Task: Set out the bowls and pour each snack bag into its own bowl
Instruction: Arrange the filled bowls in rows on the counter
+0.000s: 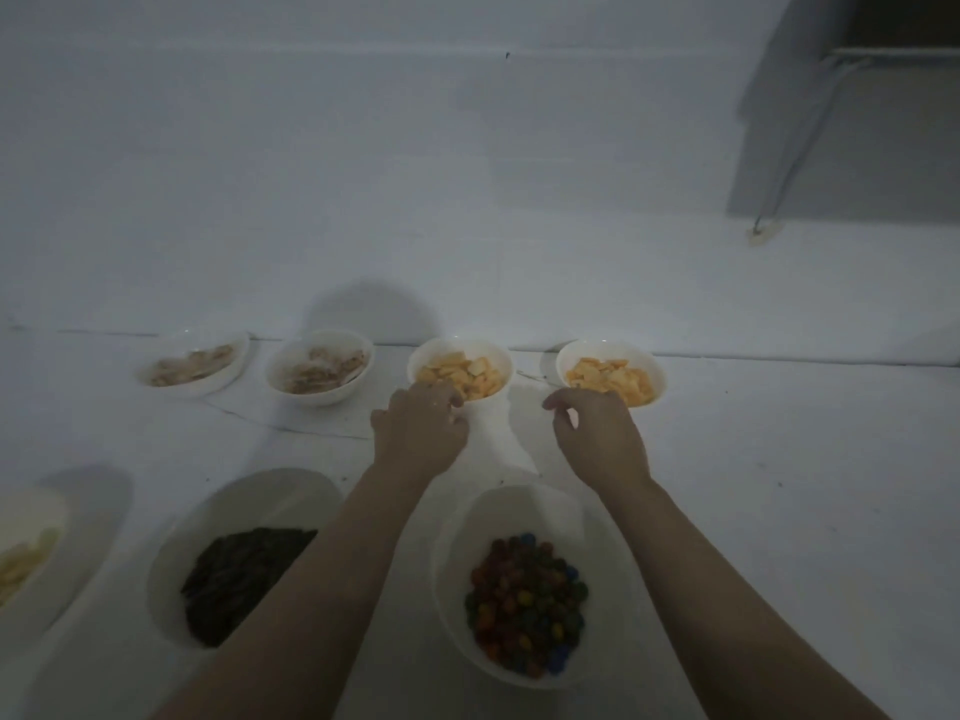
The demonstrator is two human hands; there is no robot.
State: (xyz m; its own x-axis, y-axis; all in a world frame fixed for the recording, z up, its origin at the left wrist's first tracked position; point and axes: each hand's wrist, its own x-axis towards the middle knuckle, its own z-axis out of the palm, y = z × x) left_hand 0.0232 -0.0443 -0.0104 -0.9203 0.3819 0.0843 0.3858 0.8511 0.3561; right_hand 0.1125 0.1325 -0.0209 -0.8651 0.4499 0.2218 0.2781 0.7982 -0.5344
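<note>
Nearest the camera, between the two forearms, a white round bowl of multicoloured coated candies (524,605) is sitting on the white table (779,459). Just outside the left forearm, a white bowl of dark brown snack sticks (239,558) is lying, and farther out on that side a white bowl of pale yellow chips (26,558) is showing at the frame's edge.

Ahead of the fingers, four more bowls are lining the wall. The left hand (418,433) is reaching with curled fingers at the near rim of a white bowl of orange crackers (461,368); whether it is pinching the rim cannot be told. The right hand (600,433) is hovering with loosely curled fingers just before a second white bowl of orange crackers (611,373), holding nothing visible. Beyond the left hand, a white bowl of beige crisps (319,367) and a shallow white bowl of beige crisps (195,364) are sitting.
</note>
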